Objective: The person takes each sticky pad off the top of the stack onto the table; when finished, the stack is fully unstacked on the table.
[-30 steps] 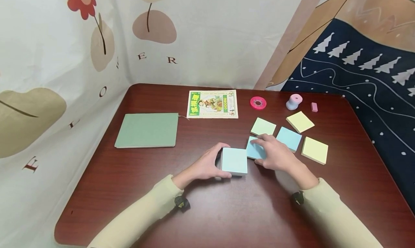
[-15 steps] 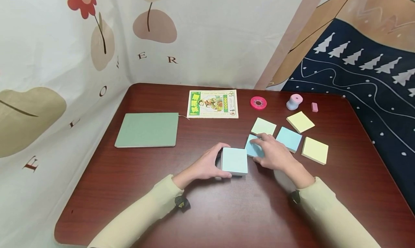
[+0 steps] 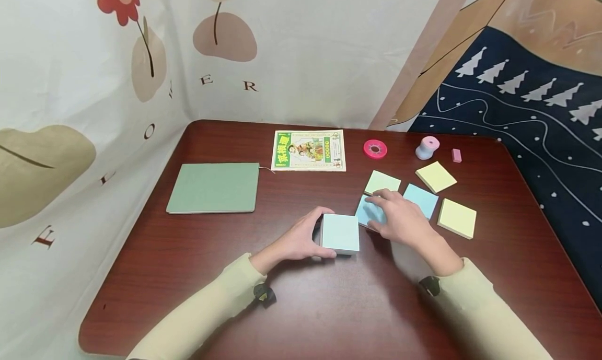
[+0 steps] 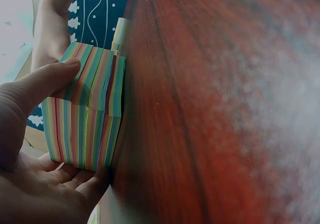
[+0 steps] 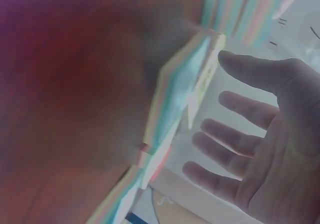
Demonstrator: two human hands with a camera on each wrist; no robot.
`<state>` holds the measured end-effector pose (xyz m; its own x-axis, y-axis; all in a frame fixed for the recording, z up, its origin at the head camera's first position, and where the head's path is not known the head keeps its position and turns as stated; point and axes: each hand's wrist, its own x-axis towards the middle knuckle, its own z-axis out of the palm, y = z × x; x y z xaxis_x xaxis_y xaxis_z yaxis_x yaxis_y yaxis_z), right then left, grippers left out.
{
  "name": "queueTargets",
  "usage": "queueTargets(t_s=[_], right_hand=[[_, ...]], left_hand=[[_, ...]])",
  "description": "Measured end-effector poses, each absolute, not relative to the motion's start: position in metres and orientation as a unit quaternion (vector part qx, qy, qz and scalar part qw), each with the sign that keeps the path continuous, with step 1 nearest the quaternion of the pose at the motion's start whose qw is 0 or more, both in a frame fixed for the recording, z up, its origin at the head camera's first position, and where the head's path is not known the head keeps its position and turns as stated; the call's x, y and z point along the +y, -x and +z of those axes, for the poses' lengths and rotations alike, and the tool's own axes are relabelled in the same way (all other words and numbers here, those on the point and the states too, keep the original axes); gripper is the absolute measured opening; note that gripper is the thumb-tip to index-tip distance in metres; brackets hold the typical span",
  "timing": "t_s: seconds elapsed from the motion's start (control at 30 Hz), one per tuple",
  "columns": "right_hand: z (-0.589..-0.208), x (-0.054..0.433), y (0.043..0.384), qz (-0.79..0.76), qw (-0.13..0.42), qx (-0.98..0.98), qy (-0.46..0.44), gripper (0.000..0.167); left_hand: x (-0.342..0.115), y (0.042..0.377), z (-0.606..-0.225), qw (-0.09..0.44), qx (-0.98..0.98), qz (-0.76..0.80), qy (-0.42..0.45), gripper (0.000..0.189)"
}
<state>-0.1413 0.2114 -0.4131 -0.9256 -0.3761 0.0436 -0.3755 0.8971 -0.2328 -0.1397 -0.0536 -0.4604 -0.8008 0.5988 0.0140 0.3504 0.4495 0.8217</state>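
Observation:
A thick stack of sticky note pads (image 3: 340, 233), pale blue on top, stands on the table. My left hand (image 3: 298, 239) grips its left side, thumb at the near side and fingers at the far side. Striped pastel edges of the stack (image 4: 82, 134) show in the left wrist view. Just right of it lies a blue sticky note pad (image 3: 368, 213), partly covered in the head view by my right hand (image 3: 400, 219). In the right wrist view, this hand's fingers are loosely spread and apart from the blue pad (image 5: 182, 91), holding nothing.
Around the right hand lie a pale green pad (image 3: 382, 182), another blue pad (image 3: 423, 199) and two yellow pads (image 3: 436, 176). Farther back are a booklet (image 3: 308, 151), a pink ring-shaped roll (image 3: 374, 149), a spool-shaped item (image 3: 427, 148) and a small pink block (image 3: 456, 155). A green notebook (image 3: 213, 188) lies left.
The blue pad slid slightly left and away, under the right hand. That hand has since come off the pad and shifted a little right. The left hand and stack stayed still.

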Motion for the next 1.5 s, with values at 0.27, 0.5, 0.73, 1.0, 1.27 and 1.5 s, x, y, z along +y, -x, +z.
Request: queueTargets(t_s=[0.27,0.5,0.73,1.0,1.27,1.5], right_hand=[[-0.396,0.189,0.134,-0.238,-0.007,0.933,0.27,0.047],[-0.405,0.164,0.127,-0.229,0.043,0.901,0.365,0.073],[-0.412,0.157,0.126,-0.21,0.058,0.906,0.363,0.079],[-0.409,0.158,0.125,-0.201,0.053,0.916,0.342,0.076],[-0.399,0.187,0.117,-0.195,0.042,0.935,0.292,0.074],[-0.402,0.236,0.108,-0.156,0.025,0.966,0.205,0.073]], left_hand=[[-0.054,0.14,-0.459,0.145,0.835,0.446,-0.288,0.085],[-0.055,0.14,-0.46,0.146,0.842,0.434,-0.286,0.086],[-0.055,0.141,-0.46,0.14,0.843,0.428,-0.293,0.087],[-0.053,0.141,-0.461,0.136,0.848,0.424,-0.287,0.089],[-0.052,0.142,-0.461,0.142,0.846,0.428,-0.283,0.089],[-0.051,0.142,-0.461,0.143,0.848,0.427,-0.278,0.09]])
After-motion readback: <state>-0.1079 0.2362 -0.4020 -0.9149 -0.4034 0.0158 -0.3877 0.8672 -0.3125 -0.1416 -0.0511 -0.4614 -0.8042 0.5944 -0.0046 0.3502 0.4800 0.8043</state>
